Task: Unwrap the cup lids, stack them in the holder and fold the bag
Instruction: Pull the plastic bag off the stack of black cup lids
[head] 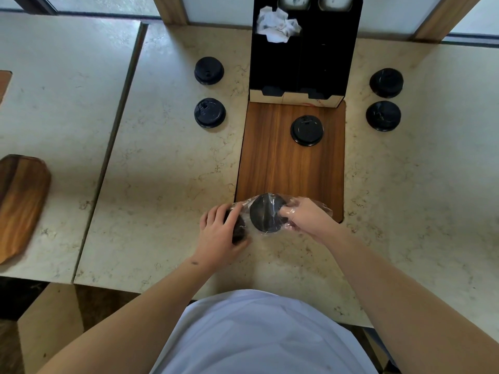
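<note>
At the near edge of the wooden board (291, 168) set into the marble-look counter (167, 168), a person holds a clear plastic bag (321, 205) with black cup lids inside. The left hand (220, 229) curls its fingers over the bag's left end, gripping one lid (238, 230) through the film. The right hand (303, 215) has gone in under the plastic, which lies over its knuckles, and its fingertips pinch the edge of a second lid (266, 213) that stands tilted up with its flat face showing.

Further back, the black lid holder (302, 58) stands upright at the far end of the board, with a crumpled white paper (278, 24) stuck in the top of its left slot. I cannot tell how many lids sit in its slots.

Five loose lids lie flat about the holder: one on the board (307, 130) just in front of it, two on the counter to its left (209, 70) (209, 112), and two to its right (386, 82) (383, 115), each pair set one behind the other.

Off to the left, on the neighbouring table, rests a wooden tray (20, 206).
</note>
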`<state>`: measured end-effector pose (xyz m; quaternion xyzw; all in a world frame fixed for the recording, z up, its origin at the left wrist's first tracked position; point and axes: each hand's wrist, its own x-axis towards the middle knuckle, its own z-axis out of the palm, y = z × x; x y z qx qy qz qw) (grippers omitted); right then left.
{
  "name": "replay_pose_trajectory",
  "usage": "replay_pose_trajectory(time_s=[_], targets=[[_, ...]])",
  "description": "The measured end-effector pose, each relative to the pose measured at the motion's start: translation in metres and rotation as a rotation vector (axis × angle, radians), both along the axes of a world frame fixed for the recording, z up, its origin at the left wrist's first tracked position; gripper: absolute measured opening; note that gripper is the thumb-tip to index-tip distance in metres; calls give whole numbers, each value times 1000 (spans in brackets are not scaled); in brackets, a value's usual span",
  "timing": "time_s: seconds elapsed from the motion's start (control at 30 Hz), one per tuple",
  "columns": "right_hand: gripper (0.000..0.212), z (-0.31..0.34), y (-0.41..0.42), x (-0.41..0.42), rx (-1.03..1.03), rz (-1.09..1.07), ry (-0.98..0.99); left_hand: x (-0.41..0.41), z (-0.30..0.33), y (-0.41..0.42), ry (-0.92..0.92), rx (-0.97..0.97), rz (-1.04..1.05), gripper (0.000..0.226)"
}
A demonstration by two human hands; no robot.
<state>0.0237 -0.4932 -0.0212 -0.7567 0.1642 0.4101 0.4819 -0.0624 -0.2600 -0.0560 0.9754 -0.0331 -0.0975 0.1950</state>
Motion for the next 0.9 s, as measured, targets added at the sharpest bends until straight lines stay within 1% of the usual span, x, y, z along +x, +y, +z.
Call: replay_pose_trajectory(time_s=[0.1, 0.23, 0.33, 0.4, 0.47, 0.53, 0.6, 0.67, 0.7, 0.77, 0.83, 0.9], targets=[[27, 6, 0, 3, -60, 124, -28, -4, -1, 6, 7, 25, -2, 71], [30, 11, -5, 9, -70, 175, -29, 2, 2, 6, 65, 8, 88, 72], [21, 14, -17, 14, -157, 172, -111, 7, 5, 8, 86, 6, 134, 67], [17, 16, -25, 19, -182, 60, -163, 9, 6, 10, 80, -1, 188, 63], [21, 16, -29, 24, -119, -115, -141, 11, 6, 11, 81, -3, 230, 62], [28, 17, -29, 29, -50, -223, -107, 12, 6, 9, 89, 6, 248, 62], [35, 16, -26, 31, 16, -262, -68, 12, 6, 7, 100, 8, 267, 61], [37, 14, -23, 31, 55, -238, -72, 12, 7, 4, 111, 13, 279, 61], [35, 13, -22, 31, 51, -228, -99, 11, 8, 3, 116, 15, 286, 62], [23, 12, -19, 34, 14, -264, -161, 11, 10, 2, 123, 19, 297, 63], [15, 16, -15, 40, 8, -368, -171, 11, 11, 4, 136, 29, 319, 65], [15, 23, -14, 47, 85, -504, -145, 10, 12, 8, 149, 29, 357, 66]])
